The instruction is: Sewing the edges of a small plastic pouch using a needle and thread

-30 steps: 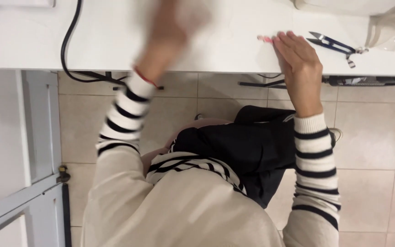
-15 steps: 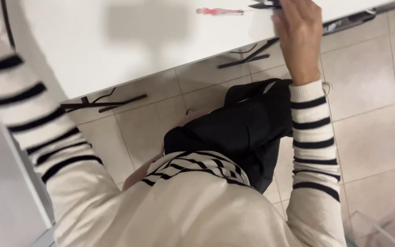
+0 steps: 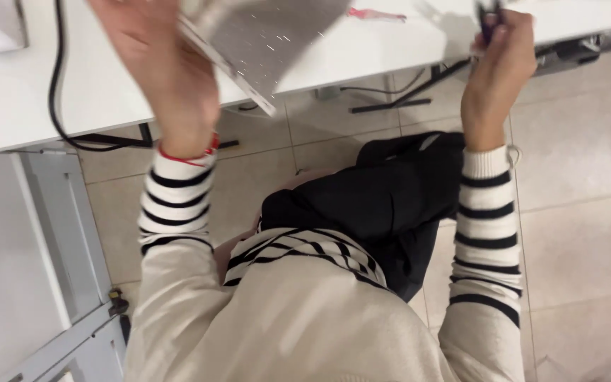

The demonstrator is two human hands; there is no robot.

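Head view, looking steeply down past the white worktop (image 3: 390,53) edge to the beige tiled floor (image 3: 574,212).

Left hand (image 3: 160,67): raised over the worktop, fingers clamped on the lower left edge of a flat grey perforated metal panel (image 3: 263,35). The panel is tilted, lifted clear of the worktop, one corner pointing down over the worktop's front edge. A red band (image 3: 185,157) sits at the left wrist, just above the striped cuff.

Right hand (image 3: 498,71): at the worktop's front edge, fingers curled closed around a small dark tool (image 3: 488,18); only its tip shows above the knuckles, and the kind cannot be told.

A small pink object (image 3: 369,13) lies on the worktop between the two hands, apart from both. A black cable (image 3: 58,78) runs down across the worktop on the left and over its edge. Below, a grey metal frame leg (image 3: 58,233) stands on the floor. Both sleeves are cream with black stripes; dark fabric (image 3: 383,205) covers the lap.
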